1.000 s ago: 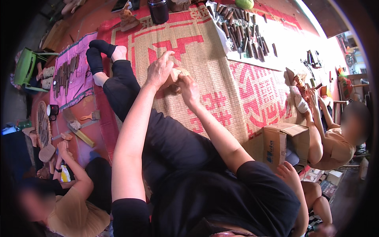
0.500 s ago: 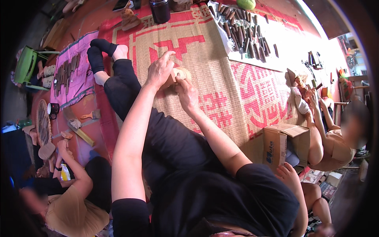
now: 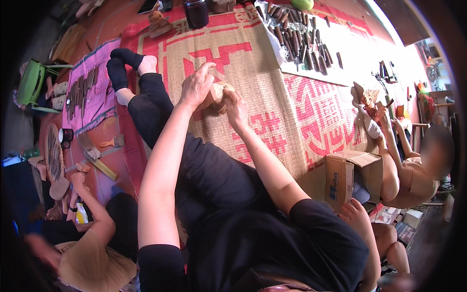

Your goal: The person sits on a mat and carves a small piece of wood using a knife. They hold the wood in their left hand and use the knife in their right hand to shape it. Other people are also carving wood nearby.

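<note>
A small, pale wooden piece (image 3: 217, 91), rounded in outline, is between my hands above the woven mat. My left hand (image 3: 197, 87) grips its left side, with the forefinger and thumb stretched out past it. At its right side my right hand (image 3: 236, 108) is closed, the fingers pinched together and touching the wood. Whether a small sheet or tool is inside that pinch is hidden. My legs in dark trousers lie stretched out to the left of the piece.
Many wood-handled carving tools (image 3: 304, 41) lie on a white cloth at the upper right, more on a pink cloth (image 3: 92, 73) at left. A cardboard box (image 3: 340, 177) stands at right. A dark jar (image 3: 196, 14) is at the far edge. Other people sit on both sides.
My right hand has shifted slightly right and down around the wooden piece, and more of its top shows now. The left hand has stayed nearly still.
</note>
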{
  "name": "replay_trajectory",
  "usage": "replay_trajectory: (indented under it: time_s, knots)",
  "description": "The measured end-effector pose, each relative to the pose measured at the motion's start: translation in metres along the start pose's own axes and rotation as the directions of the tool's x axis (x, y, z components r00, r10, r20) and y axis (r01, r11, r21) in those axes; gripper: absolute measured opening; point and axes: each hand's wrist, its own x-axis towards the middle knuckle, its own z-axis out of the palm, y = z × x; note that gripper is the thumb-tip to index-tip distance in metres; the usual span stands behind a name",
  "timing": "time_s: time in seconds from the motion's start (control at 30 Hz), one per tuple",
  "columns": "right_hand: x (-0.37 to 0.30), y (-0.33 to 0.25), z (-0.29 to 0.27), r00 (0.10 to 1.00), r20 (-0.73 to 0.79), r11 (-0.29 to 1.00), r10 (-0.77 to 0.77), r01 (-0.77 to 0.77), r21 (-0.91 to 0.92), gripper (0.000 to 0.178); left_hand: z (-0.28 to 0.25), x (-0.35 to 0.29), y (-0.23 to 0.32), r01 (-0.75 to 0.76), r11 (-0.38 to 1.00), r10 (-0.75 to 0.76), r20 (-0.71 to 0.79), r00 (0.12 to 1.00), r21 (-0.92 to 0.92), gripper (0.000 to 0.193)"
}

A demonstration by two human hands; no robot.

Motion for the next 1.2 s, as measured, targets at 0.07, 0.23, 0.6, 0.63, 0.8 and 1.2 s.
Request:
replay_trajectory:
  time_s: [0.07, 0.23, 0.6, 0.63, 0.8, 1.2]
  knots:
    - [0.01, 0.001, -0.003, 0.999, 0.052, 0.998, 0.002, -0.006, 0.068, 0.034, -0.001, 0.003, 0.001, 0.045, 0.999, -0.045, 0.019, 0.999, 0.0, 0.032]
    - [-0.009, -0.032, -0.004, 0.994, 0.077, 0.996, -0.083, 0.081, 0.039, 0.03, -0.001, 0.001, -0.003, 0.069, 0.998, -0.068, 0.04, 0.997, -0.015, 0.033]
    - [-0.001, -0.03, -0.002, 0.994, 0.022, 0.991, -0.108, 0.105, 0.085, 0.028, -0.001, 0.001, 0.0, 0.084, 0.996, -0.083, 0.041, 0.996, -0.035, 0.034]
    - [0.002, -0.023, -0.001, 0.999, 0.014, 0.999, -0.048, 0.047, 0.022, 0.029, -0.002, 0.002, 0.003, 0.087, 0.995, -0.085, 0.049, 0.995, -0.039, 0.033]
    - [0.028, 0.002, -0.008, 0.974, 0.192, 0.993, 0.119, -0.122, 0.002, 0.032, -0.005, 0.004, 0.004, 0.104, 0.995, -0.102, 0.077, 0.992, -0.014, 0.032]
    - [0.034, 0.004, -0.015, 0.982, 0.188, 1.0, 0.024, -0.024, -0.003, 0.034, -0.005, 0.003, 0.002, 0.081, 0.997, -0.08, 0.072, 0.994, -0.006, 0.033]
